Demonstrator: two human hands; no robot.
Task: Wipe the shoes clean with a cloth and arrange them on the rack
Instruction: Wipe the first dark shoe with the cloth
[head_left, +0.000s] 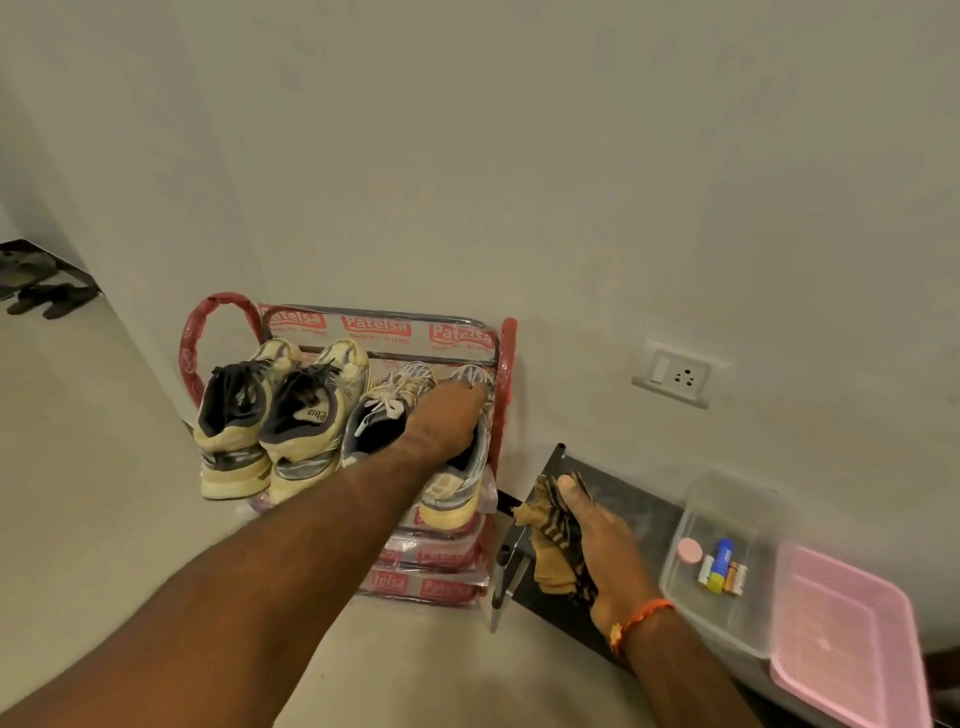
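L hand (451, 421) on far-right shoe (457, 483), top of rack (506, 395), fingers hidden, can't tell grip | R hand (597, 545) curled, pinching cloth (553, 540) over table (644, 514) | I see 4 shoes racked

"Patelsa" in white letters on red labels, printed again and again along the plastic wrapping of the shoe rack (382, 328): three times across the top back rail, more on the wrapped lower shelves, partly cut off there. Beneath each top label, a line of small print, too blurred to read. On the tongue of one cream sneaker (311, 415), a small tag, upside down, apparently "plus". Nothing else legible.
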